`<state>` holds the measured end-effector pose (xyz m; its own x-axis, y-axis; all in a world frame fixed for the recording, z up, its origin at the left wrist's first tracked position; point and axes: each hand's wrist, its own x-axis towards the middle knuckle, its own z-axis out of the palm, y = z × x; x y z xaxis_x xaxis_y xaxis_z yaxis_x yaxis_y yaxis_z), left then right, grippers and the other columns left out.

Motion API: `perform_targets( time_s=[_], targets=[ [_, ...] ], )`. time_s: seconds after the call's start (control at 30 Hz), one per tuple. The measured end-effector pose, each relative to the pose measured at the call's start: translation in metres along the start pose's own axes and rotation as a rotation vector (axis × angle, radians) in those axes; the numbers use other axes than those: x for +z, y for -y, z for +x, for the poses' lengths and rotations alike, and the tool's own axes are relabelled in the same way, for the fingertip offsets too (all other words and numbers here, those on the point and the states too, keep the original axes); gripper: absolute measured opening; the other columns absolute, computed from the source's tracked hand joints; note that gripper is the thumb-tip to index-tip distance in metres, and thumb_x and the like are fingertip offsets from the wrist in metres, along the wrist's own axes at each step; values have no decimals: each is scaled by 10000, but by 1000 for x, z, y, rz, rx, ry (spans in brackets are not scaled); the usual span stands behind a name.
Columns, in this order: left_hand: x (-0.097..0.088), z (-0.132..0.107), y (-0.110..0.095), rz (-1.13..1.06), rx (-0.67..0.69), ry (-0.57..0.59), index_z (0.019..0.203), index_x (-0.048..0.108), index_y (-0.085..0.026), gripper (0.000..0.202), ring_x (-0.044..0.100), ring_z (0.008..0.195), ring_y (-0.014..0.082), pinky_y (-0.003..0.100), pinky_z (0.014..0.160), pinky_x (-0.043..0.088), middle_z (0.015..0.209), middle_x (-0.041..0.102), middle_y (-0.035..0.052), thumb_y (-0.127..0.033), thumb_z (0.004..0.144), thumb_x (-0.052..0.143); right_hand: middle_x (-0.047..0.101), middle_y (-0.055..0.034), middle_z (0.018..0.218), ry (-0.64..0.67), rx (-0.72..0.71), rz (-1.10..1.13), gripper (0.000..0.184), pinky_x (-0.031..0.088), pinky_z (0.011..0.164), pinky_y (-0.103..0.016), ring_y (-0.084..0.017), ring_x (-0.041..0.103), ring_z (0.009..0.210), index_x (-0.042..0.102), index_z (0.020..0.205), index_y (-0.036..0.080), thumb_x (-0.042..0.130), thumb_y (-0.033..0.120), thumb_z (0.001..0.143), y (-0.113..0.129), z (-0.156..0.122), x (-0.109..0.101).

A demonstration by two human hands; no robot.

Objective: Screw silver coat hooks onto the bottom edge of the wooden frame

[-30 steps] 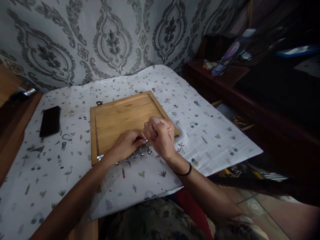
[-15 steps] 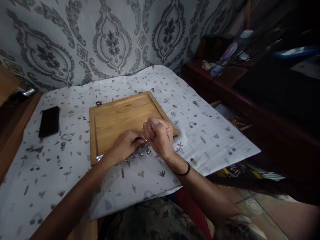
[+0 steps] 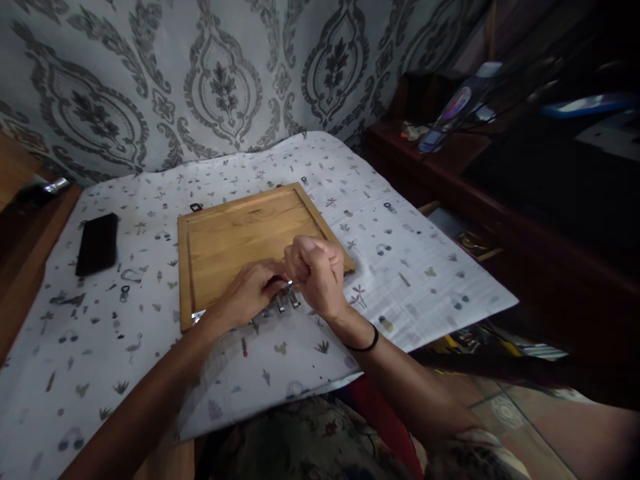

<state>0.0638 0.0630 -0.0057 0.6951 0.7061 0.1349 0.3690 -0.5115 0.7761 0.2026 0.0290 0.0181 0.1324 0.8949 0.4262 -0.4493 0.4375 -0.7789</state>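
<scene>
A framed wooden board (image 3: 240, 233) lies on the patterned white cloth, its near edge towards me. Several small metal hooks (image 3: 281, 307) stick out along that near edge, and a shiny metal piece (image 3: 197, 316) shows at the near left corner. My left hand (image 3: 250, 288) rests over the near edge, thumb and fingers pinched together beside the hooks; what they hold is hidden. Right against its fingertips, my right hand (image 3: 319, 272) is closed in a fist above the board's near right part. Whatever the fist grips does not show.
The white cloth (image 3: 410, 280) covers the table. A black phone (image 3: 97, 244) lies on the left. On the dark furniture at the right stands a clear bottle (image 3: 455, 110) near a blue-edged object (image 3: 590, 105). An open drawer (image 3: 465, 233) is below. A patterned curtain (image 3: 280, 73) hangs behind.
Hands and board keep nearly the same places and poses. The whole view has shifted very slightly.
</scene>
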Motion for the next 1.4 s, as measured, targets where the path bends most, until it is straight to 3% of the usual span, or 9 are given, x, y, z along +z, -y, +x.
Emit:
perform_targets(
  time_s=[0.3, 0.5, 0.8, 1.03, 1.23, 1.4],
  targets=[
    [0, -2, 0, 158, 44, 30, 927, 730, -202, 233, 683, 959, 224, 356, 894, 537, 965, 744, 61, -117, 969, 517, 276, 76, 482, -5, 38, -13, 621, 227, 445, -257, -71, 214, 428, 327, 525, 225, 655, 553, 938, 0, -1, 0],
    [-1, -1, 0, 129, 60, 56, 924, 729, -207, 243, 680, 1010, 208, 343, 956, 533, 1018, 748, 42, -79, 957, 526, 258, 78, 475, -10, 22, -39, 625, 212, 430, -254, -75, 209, 427, 320, 529, 231, 645, 573, 939, -1, -2, -1],
    [0, -4, 1, 101, 53, 4, 973, 758, -217, 223, 690, 957, 212, 340, 895, 533, 975, 759, 42, -118, 974, 558, 273, 78, 477, -9, 15, -4, 614, 214, 438, -252, -68, 214, 427, 323, 529, 224, 646, 536, 948, 0, -3, 0],
    [-2, -4, 2, 105, 53, 36, 947, 755, -211, 228, 686, 954, 216, 347, 883, 540, 960, 747, 52, -128, 977, 545, 270, 78, 473, 0, 16, -27, 618, 213, 436, -260, -72, 208, 424, 321, 528, 228, 630, 554, 953, -1, -2, -1],
    [-2, -1, 2, 145, 89, 76, 944, 737, -216, 252, 669, 1042, 213, 361, 975, 532, 1039, 735, 40, -91, 962, 518, 269, 78, 481, -3, 11, -72, 622, 226, 447, -268, -80, 218, 435, 325, 535, 234, 625, 585, 952, -3, -4, -3],
    [-5, -2, -1, 90, 87, 83, 829, 733, -196, 228, 683, 929, 199, 324, 854, 536, 926, 731, 33, -106, 955, 566, 267, 80, 489, 16, 13, -33, 607, 231, 451, -261, -75, 210, 435, 332, 542, 229, 626, 551, 963, -2, -5, -3]
  ],
)
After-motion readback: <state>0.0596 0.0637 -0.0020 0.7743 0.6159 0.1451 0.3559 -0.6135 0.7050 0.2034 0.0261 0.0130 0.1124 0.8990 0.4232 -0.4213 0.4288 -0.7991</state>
